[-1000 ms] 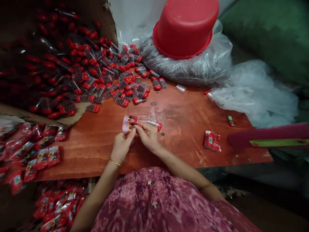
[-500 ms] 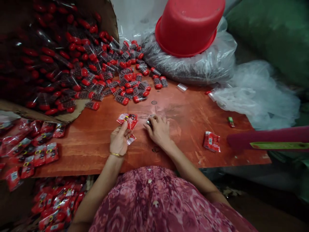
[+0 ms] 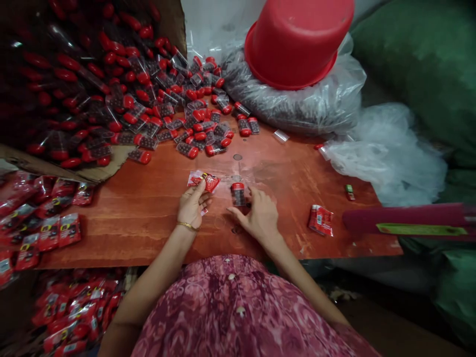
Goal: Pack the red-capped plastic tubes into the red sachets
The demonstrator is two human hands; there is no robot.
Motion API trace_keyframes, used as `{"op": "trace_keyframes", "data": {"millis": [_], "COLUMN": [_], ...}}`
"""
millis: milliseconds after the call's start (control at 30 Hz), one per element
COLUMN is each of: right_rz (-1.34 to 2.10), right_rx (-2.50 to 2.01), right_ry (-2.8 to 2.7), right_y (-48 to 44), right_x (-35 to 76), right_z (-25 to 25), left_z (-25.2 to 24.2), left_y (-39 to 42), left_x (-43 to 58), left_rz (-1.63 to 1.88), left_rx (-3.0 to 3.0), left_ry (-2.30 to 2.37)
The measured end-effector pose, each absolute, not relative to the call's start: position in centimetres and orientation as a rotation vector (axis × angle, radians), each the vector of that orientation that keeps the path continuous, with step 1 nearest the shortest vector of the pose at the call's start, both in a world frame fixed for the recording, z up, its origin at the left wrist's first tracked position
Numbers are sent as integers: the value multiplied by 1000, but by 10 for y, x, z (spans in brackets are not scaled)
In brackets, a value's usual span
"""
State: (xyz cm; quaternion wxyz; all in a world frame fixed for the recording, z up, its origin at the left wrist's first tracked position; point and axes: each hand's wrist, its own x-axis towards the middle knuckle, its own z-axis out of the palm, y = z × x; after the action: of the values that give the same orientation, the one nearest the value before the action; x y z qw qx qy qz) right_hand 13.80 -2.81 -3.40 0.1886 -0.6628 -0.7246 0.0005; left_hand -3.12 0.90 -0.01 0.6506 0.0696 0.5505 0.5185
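My left hand [image 3: 191, 206] pinches a red printed plastic packet [image 3: 211, 183] between thumb and fingers. Clear and pinkish film shows around that packet and below my fingers; I cannot tell whether it is one packet or more. In front of me on the table is a small clear container [image 3: 238, 194] with a red cap end and dark contents. Just right of it rests my right hand [image 3: 260, 213], thumb and fingers apart, holding nothing. Its index fingertip is close to the container's side; whether they touch I cannot tell.
Many red-capped containers [image 3: 189, 150] spill from a cardboard box [image 3: 107, 171] at the left. Filled red packets [image 3: 69, 229] lie at the left edge, more below. A red tub [image 3: 297, 44] sits upside down on a plastic bag [image 3: 293, 116]. Another packet [image 3: 320, 220] lies right.
My right hand has opened and shifted right, uncovering the small red-capped container on the table. My left hand, still holding the red packet, has moved slightly right.
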Motion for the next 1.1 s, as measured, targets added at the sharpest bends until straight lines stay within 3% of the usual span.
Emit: {"op": "trace_keyframes", "data": {"millis": [167,400,533,800,1100], "right_rz": [170,1259,1616,1711,1497], "right_rx": [-1892,-1475,-1384,-1327,-1326], "right_ry": [-2026,-1435,-1183,-1075,-1199], "right_y": [-17,-32,-31,-16,-15], "right_x": [124,141,134,131,116], "right_z": [-37,-2,11,-1,-1], "left_z": [1,-1,2,4,5], "left_y": [8,3,-1,-3,-5], "left_x": [-33,-27,-24,-31,-14], "left_rz": [1132,1117,1130,1147,1274], "left_rx": [134,195,289,419,312], "left_ry": [1209,1169,1126,1047,1073]}}
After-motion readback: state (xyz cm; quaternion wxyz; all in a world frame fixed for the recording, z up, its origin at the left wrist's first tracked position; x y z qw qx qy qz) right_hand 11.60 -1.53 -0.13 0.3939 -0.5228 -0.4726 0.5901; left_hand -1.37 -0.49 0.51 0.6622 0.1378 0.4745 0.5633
